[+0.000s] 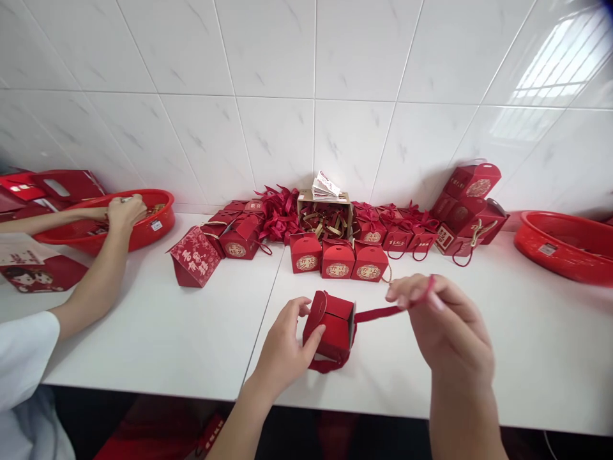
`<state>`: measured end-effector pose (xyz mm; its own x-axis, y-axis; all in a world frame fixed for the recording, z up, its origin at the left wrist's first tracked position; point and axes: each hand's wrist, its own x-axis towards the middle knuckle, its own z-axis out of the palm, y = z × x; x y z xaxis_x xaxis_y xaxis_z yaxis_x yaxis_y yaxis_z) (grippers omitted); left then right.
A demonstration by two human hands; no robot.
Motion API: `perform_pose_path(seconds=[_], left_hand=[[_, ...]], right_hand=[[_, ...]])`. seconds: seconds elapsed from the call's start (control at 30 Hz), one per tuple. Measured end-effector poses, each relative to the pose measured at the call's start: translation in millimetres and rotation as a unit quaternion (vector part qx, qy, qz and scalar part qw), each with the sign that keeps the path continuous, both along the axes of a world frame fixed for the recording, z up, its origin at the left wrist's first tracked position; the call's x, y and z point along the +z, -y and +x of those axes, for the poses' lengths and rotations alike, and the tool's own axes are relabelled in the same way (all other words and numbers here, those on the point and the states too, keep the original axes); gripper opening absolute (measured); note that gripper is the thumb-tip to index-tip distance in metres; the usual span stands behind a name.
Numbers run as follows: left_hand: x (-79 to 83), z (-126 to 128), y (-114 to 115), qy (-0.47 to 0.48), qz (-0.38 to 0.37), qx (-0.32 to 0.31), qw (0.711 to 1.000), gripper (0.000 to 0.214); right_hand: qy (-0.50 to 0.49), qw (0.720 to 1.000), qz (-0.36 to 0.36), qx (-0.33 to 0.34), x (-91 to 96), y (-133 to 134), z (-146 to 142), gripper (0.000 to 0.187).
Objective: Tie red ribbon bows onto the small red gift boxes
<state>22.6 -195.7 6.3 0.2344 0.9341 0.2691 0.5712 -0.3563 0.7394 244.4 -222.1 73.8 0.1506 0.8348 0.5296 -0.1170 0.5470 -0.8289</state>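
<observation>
Near the table's front edge sits a small red gift box (336,327), its top flaps folded inward. My left hand (287,342) grips its left side, thumb on the near top edge and fingers behind. A dark red ribbon (378,314) runs from the box's right side up to my right hand (447,319). The fingers of that hand are pinched on the ribbon's end, raised to the right of the box. Another stretch of ribbon loops below the box's near side.
Finished-looking red boxes (338,259) line the wall behind, beside a ribbon pile (280,214) and a carton (325,214) with cards on top. Red basins (565,246) stand at both sides. At left, a co-worker's hand (125,211) reaches into the other basin (163,220).
</observation>
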Motion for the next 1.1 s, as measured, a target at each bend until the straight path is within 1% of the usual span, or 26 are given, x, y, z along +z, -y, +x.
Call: perform_pose_path(seconds=[0.03,0.07,0.13,0.2,0.23,0.33,0.4,0.47,0.57,0.73,0.87,1.0,1.1], left_hand=[[-4.5,0,0,0.028,-0.015,0.012,0.999,0.03],[-8.4,0,-1,0.063,-0.03,0.024,0.997,0.028],[-14.3,1,-3,0.141,-0.062,0.052,0.987,0.026],[-18.3,1,-5,0.208,-0.084,0.083,0.971,0.027],[-19.9,1,-5,0.23,-0.09,0.095,0.964,0.027],[-24.1,0,-6,0.276,-0.092,0.112,0.95,0.028],[-26.9,0,-7,0.296,-0.091,0.111,0.944,0.027],[-29.5,0,-7,0.309,-0.088,0.107,0.941,0.028],[-31.5,0,-7,0.315,-0.079,0.106,0.94,0.029],[-30.7,3,-3,0.323,-0.079,0.106,0.937,0.031],[-29.2,3,0,0.321,-0.089,0.095,0.938,0.034],[-21.9,1,-11,0.312,-0.131,0.086,0.937,0.033],[-14.2,1,-26,0.264,-0.134,0.051,0.954,0.036]], right_hand=[[-0.008,1.0,0.019,0.007,2.5,2,-1,0.019],[-0.003,1.0,0.019,0.021,2.8,0,-5,0.02],[0.045,0.997,-0.033,0.056,-3.4,-9,-17,0.02],[0.125,0.985,-0.097,0.071,-16.6,-24,-33,0.02],[0.169,0.976,-0.117,0.068,-24.4,-31,-40,0.02],[0.272,0.953,-0.126,0.046,-45.7,-48,-56,0.019],[0.304,0.941,-0.141,0.047,-54.6,-53,-61,0.02],[0.312,0.935,-0.159,0.053,-58.9,-54,-62,0.02],[0.318,0.93,-0.175,0.056,-60.3,-54,-62,0.021],[0.324,0.924,-0.191,0.062,-60.9,-56,-64,0.022],[0.337,0.92,-0.191,0.066,-60.7,-58,-66,0.023],[0.355,0.914,-0.18,0.071,-57.5,-59,-68,0.021],[0.365,0.911,-0.178,0.075,-54.2,-60,-70,0.021]])
